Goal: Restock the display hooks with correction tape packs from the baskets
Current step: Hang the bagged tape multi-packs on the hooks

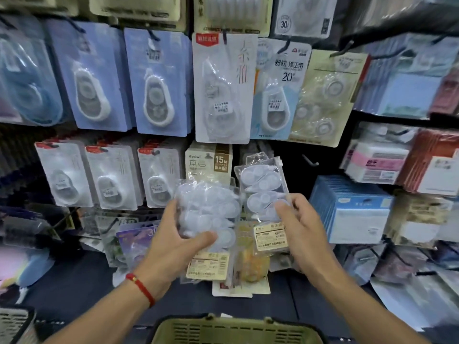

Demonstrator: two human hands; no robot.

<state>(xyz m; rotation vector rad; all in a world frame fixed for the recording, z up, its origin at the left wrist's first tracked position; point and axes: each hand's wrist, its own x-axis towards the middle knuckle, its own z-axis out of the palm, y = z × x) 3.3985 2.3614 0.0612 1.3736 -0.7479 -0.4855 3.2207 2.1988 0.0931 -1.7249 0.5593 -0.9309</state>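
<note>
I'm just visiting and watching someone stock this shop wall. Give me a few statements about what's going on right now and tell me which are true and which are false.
1. Each hand holds clear bagged correction tape packs. True: the left hand grips a bunch of packs, and the right hand pinches a single pack.
2. The wrist with the red string bracelet is the right one. False: it is on the left wrist.
3. A green basket sits at the bottom of the view. True.
4. The bare hook right of the single pack already carries packs. False: nothing hangs on it.
</note>
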